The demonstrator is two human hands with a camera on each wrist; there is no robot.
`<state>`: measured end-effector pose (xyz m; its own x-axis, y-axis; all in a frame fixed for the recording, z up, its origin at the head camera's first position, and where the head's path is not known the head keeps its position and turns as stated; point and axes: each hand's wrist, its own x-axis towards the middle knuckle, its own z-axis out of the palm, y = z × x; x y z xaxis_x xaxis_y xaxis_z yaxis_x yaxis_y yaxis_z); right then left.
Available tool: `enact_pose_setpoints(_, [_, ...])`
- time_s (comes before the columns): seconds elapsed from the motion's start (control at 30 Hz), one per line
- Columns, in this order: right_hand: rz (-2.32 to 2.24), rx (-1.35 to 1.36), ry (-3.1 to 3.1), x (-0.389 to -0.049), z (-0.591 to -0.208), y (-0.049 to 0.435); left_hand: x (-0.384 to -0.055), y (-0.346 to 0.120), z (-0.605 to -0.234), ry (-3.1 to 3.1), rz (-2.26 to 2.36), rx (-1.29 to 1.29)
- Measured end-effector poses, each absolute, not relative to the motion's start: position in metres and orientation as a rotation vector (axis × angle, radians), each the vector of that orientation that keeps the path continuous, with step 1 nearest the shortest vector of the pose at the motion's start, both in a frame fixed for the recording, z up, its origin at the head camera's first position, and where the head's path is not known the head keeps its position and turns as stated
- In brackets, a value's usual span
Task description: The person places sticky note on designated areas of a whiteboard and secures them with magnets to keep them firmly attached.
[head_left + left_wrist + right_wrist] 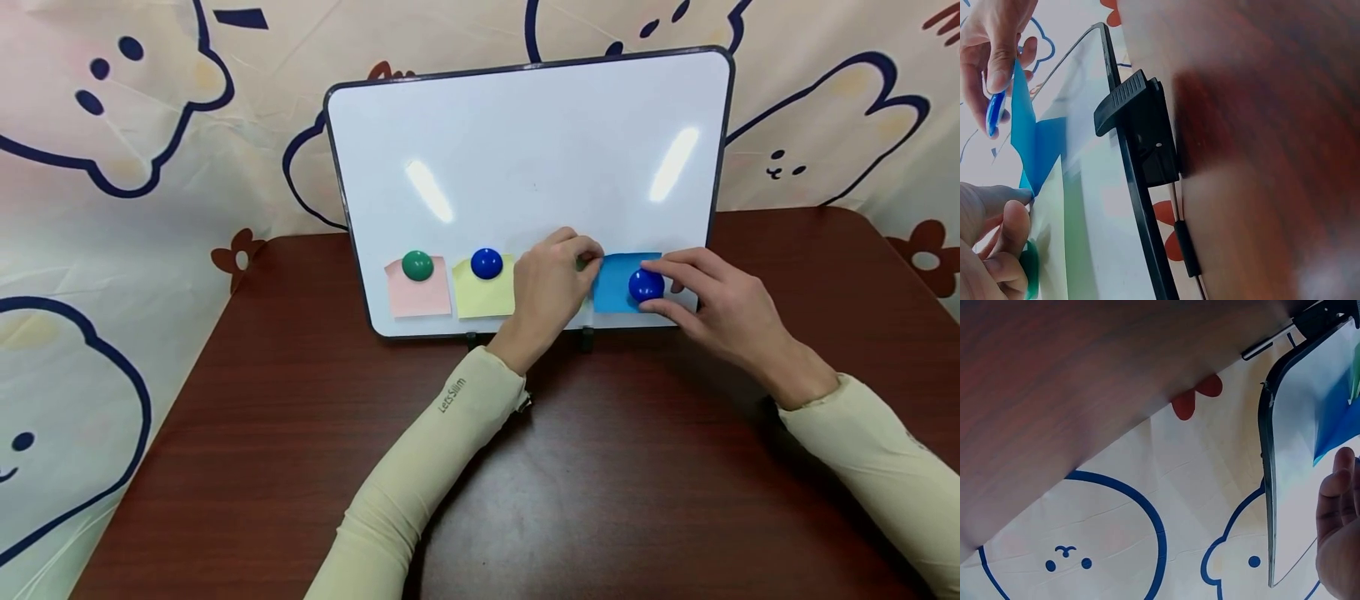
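My left hand (553, 279) pinches the upper left corner of a blue sticky note (617, 279) low on a whiteboard (540, 167). In the left wrist view the note bends outward from the board. A round blue magnet (647, 286) is gripped between the thumb and fingers of my right hand (723, 308), overlapping the note's right side in the head view. Behind my left hand lies a pale green note (1054, 231) with a green magnet (1030, 272), mostly hidden from the head camera.
Left of my hands, a green magnet (417, 266) sits on a pink note (418, 298) and a blue magnet (487, 263) on a yellow note (483, 298). Black clips (1138, 128) support the board's lower edge on the dark wooden table (300, 433). A patterned cloth (285, 50) hangs behind.
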<state>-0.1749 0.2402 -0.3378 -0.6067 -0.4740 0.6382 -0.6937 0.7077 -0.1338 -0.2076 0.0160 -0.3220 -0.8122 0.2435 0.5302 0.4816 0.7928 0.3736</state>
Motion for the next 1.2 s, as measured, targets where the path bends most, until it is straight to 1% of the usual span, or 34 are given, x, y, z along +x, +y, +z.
enact_pose_setpoints(0.33, [0.514,0.889,-2.333,-0.185,-0.337,0.239,-0.208,0.015,-0.322,-2.528,-0.691,-0.571])
enact_pose_setpoints(1.2, [0.531,0.838,-2.37,-0.196,-0.339,0.233,-0.208,0.014,-0.322,-2.53,-0.678,-0.569])
